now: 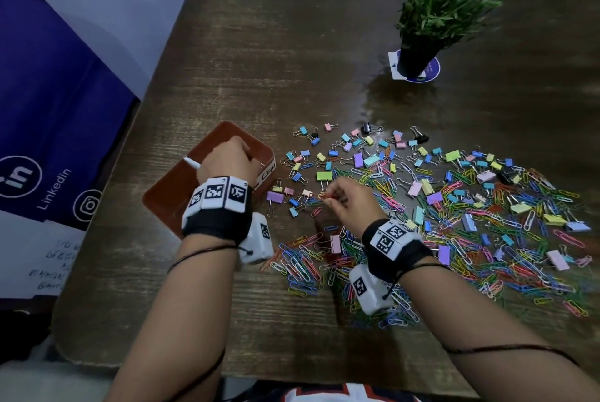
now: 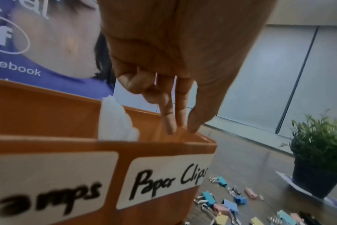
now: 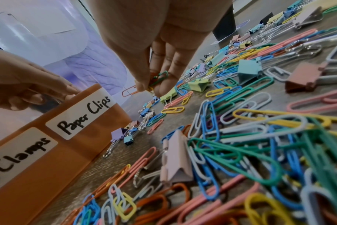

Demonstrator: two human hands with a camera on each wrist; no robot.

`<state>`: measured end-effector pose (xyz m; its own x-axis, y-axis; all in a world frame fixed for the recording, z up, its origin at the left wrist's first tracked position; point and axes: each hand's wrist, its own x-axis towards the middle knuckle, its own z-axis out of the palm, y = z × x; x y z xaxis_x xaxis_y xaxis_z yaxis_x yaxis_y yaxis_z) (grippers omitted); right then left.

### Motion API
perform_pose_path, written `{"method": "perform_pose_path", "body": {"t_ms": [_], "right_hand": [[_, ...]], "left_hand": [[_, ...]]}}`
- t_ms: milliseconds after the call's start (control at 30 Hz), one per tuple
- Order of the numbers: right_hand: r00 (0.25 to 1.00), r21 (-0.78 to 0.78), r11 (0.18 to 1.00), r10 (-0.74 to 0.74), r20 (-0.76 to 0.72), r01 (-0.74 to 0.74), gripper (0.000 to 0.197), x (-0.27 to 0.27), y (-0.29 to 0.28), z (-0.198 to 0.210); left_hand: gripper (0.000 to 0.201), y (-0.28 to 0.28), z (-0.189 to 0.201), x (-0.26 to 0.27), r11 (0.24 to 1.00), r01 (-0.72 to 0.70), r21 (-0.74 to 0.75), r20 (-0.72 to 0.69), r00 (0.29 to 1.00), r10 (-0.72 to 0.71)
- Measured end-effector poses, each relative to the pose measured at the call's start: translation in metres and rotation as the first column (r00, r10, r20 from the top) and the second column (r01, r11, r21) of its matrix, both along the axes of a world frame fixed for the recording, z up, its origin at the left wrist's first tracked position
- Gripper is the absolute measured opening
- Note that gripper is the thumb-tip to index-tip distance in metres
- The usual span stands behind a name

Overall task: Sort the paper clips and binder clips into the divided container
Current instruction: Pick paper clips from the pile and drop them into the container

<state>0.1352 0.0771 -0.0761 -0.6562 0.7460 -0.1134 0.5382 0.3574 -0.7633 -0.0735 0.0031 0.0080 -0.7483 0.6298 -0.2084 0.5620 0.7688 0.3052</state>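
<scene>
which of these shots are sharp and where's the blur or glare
Head view: fairly sharp, wide-angle bending at the edges, a glossy sheen on the table near the potted plant. Left wrist view: the left hand is soft, the container label smears at the left edge. Right wrist view: near paper clips are crisp, far ones blur.

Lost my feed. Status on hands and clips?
Left hand open at container rim. Right hand pinching paper clips. Pile still unsorted. Nothing blocking.
</scene>
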Motion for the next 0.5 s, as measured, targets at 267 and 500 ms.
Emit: {"method": "perform_pose_path", "body": {"t_ms": [267,500], "right_hand": [[1.0,0.017,1.0,-0.012,-0.016,0.012,0.007,-0.009,0.008,0.006],[0.966,0.302,0.951,0.133,-0.22,-0.062,0.006,-0.056,0.005,0.033]], "left_hand": [[0.044,-0.046,0.009,-0.019,0.995,-0.065,0.07,-0.101,0.992,0.071],[0.086,-0.066,-0.024,-0.018,0.99,-0.139,-0.005,-0.02,0.99,0.139]]}}
